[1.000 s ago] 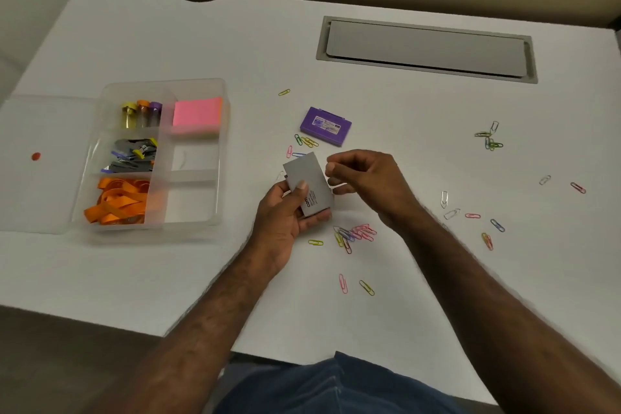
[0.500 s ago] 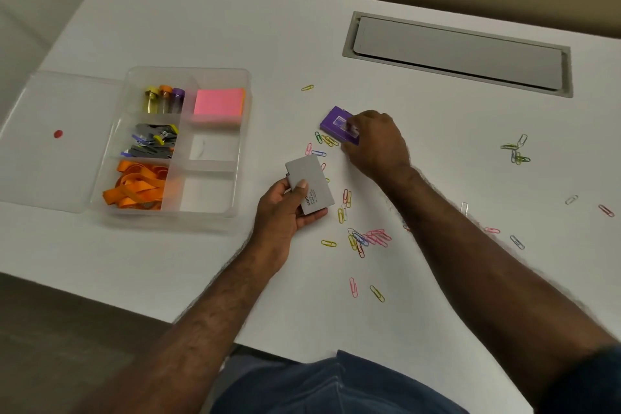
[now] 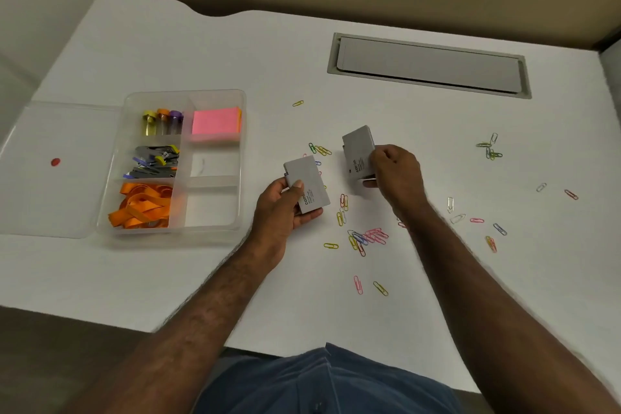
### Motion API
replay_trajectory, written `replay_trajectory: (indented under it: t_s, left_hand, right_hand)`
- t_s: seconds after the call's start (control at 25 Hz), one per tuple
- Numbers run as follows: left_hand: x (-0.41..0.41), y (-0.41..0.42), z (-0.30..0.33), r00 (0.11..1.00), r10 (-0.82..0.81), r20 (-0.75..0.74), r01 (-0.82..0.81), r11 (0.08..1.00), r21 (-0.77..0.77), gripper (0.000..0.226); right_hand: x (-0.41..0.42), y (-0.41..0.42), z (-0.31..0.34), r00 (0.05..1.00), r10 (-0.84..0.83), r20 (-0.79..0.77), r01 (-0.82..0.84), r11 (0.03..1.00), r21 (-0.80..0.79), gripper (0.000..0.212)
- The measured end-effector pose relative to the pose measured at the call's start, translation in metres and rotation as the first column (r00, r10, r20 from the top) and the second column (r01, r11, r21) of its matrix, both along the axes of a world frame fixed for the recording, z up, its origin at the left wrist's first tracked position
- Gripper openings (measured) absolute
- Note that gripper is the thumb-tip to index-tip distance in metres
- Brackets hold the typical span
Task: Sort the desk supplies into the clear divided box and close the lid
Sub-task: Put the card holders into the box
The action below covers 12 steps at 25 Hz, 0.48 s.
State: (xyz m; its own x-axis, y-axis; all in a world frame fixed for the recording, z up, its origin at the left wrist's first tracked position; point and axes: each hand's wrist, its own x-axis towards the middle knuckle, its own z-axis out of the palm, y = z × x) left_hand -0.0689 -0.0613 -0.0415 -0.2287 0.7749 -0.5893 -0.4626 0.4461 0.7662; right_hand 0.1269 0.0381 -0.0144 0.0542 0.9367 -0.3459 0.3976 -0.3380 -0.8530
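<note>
My left hand (image 3: 280,208) grips a small grey box (image 3: 307,183) just right of the clear divided box (image 3: 242,158). My right hand (image 3: 396,175) holds a second small box (image 3: 358,153) with its grey side up, lifted off the white desk. The divided box stands open with its lid (image 3: 50,198) lying flat to its left. It holds small capped vials (image 3: 163,121), pink sticky notes (image 3: 215,123), binder clips (image 3: 154,161) and orange bands (image 3: 141,205). Two right-hand compartments look empty. Coloured paper clips (image 3: 366,237) lie scattered on the desk around both hands.
A grey cable hatch (image 3: 430,65) is set into the desk at the back right. More paper clips (image 3: 489,148) lie far right. A single clip (image 3: 298,103) lies beyond the divided box. The desk's front edge runs below my forearms.
My right hand reached to the purple box, picked it up and turned it so its grey side shows. My left hand kept hold of the other grey box.
</note>
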Motion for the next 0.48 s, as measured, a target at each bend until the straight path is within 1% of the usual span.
replay_trajectory:
  t_s: [0.08,0.16,0.2,0.24,0.32,0.4,0.48]
  left_hand:
    - [0.002,0.003,0.002,1.0,-0.023,-0.018,0.023,1.0,0.01,0.031]
    - [0.002,0.008,0.008,0.999,-0.038,-0.036,0.039,0.999,0.023,0.033]
    - [-0.02,0.009,0.016,0.995,-0.096,0.0,0.095,0.995,0.04,0.033]
    - [-0.05,0.009,0.031,0.979,-0.202,0.008,0.201,0.975,0.091,0.032]
    - [-0.05,0.015,0.036,0.964,-0.263,-0.028,0.264,0.953,0.146,0.032]
    - [-0.048,0.011,0.05,0.953,-0.299,-0.053,0.304,0.932,0.197,0.03]
    - [-0.049,0.008,0.05,0.947,-0.314,-0.064,0.32,0.925,0.205,0.03]
  right_hand:
    - [-0.002,-0.013,0.012,0.988,-0.048,-0.15,0.033,0.994,-0.102,0.029]
    - [-0.005,-0.022,0.025,0.962,-0.063,-0.266,0.011,0.981,-0.195,0.026]
    - [-0.027,-0.036,0.037,0.945,-0.12,-0.304,0.069,0.982,-0.175,0.025]
    - [-0.058,-0.055,0.054,0.919,-0.198,-0.341,0.16,0.978,-0.136,0.024]
    - [-0.067,-0.063,0.065,0.88,-0.181,-0.439,0.126,0.98,-0.151,0.024]
    - [-0.077,-0.071,0.061,0.882,-0.159,-0.444,0.095,0.982,-0.163,0.024]
    - [-0.087,-0.075,0.059,0.889,-0.175,-0.424,0.113,0.979,-0.167,0.024]
